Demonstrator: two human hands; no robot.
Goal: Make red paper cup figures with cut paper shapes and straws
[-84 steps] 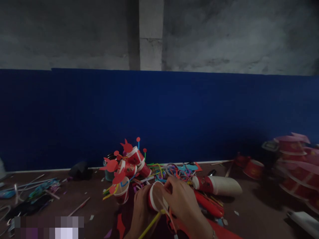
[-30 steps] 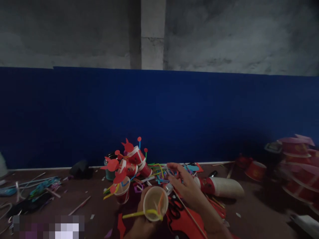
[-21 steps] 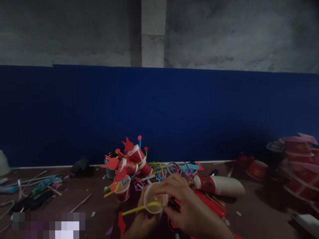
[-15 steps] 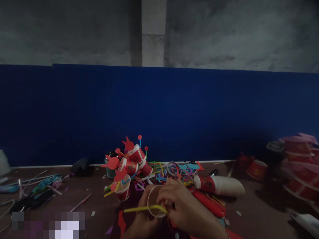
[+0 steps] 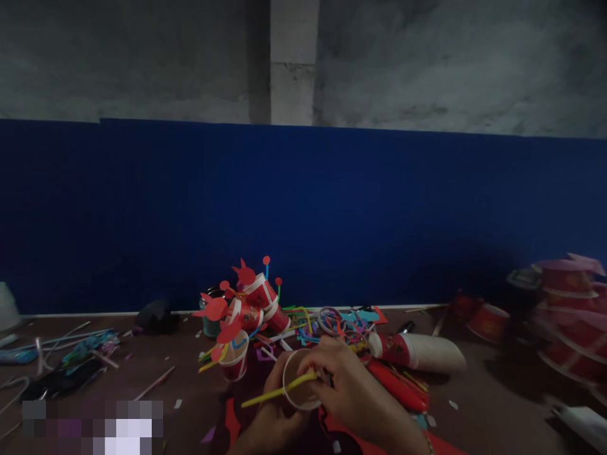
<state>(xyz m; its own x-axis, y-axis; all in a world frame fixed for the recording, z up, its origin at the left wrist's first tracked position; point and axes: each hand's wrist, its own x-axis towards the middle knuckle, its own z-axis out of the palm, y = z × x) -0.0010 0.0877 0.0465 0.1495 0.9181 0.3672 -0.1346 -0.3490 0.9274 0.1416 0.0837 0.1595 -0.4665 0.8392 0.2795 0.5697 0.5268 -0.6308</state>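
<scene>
A paper cup (image 5: 293,365) sits tilted in my left hand (image 5: 272,420), its open mouth toward me. The fingers of that hand wrap round its outside. My right hand (image 5: 348,385) is closed at the cup's right rim and pinches one end of a yellow drinking straw (image 5: 265,398). The straw lies slanted across the mouth, its free end sticking out past the left rim. Just left of my hands stands a red paper cup (image 5: 234,363) with red paper discs and bent straws on it. My right fingertips are partly hidden by the hand.
Several decorated red cups (image 5: 260,294) are piled behind. Cut straws and paper scraps (image 5: 348,322) lie beyond my hands. At right are a stack of paper cups (image 5: 427,354), a red tool or case (image 5: 403,388) and red paper bowls (image 5: 569,316). A blue panel (image 5: 303,208) closes off the back.
The yellow straw has tilted, its right end rising and its left end dropping slightly. My right hand has shifted up a little at the rim; the cup stays in my left hand.
</scene>
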